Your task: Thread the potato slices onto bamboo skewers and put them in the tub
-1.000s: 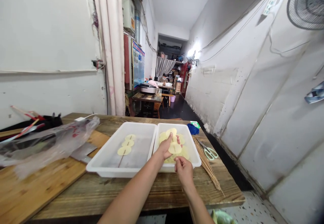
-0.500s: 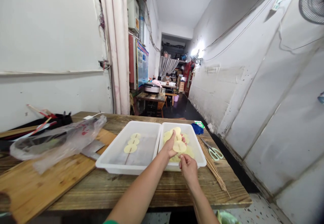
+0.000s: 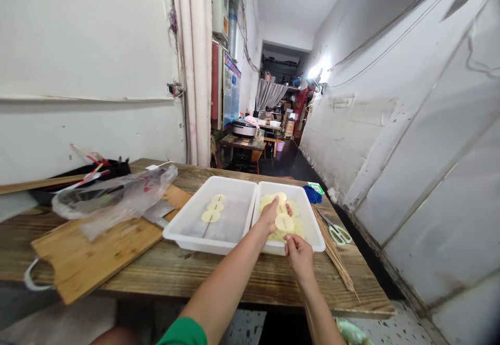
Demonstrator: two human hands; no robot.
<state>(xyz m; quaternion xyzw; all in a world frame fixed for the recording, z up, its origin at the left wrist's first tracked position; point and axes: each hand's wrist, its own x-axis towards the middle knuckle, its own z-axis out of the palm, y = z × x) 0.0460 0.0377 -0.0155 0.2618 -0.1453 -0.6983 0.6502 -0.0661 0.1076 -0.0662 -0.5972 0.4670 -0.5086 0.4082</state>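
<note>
A rough wooden table (image 3: pixel 234 282) fills the foreground of a narrow white-walled workroom. A long cutting board (image 3: pixel 97 251) lies at its 9 o'clock side, with a crumpled clear plastic bag (image 3: pixel 113 202) and a cleaver blade (image 3: pixel 158 212) on top of it. Two white plastic trays sit edge to edge at mid-table. The left tray (image 3: pixel 187 233) holds a single stick of threaded slices (image 3: pixel 214 209), and the right tray (image 3: pixel 308 207) holds a loose pile of pale yellow slices (image 3: pixel 299 226). A bundle of bamboo sticks (image 3: pixel 336 256) lies on the table at 3 o'clock of the right tray, beside green-handled scissors (image 3: pixel 339 234). A blue cloth (image 3: pixel 313 194) sits at the tray's 1 o'clock corner.

The person's left hand (image 3: pixel 271 214) reaches over the right tray, its fingers curled around one round potato slice (image 3: pixel 284 222) held flat above the pile. The right hand (image 3: pixel 300 254) sits at 5 o'clock of that slice over the tray's near rim. Its fingertips are pinched tight on a thin skewer (image 3: pixel 288 237) that points up at the slice's lower edge. The stick is too fine to show whether it has gone in.
</note>
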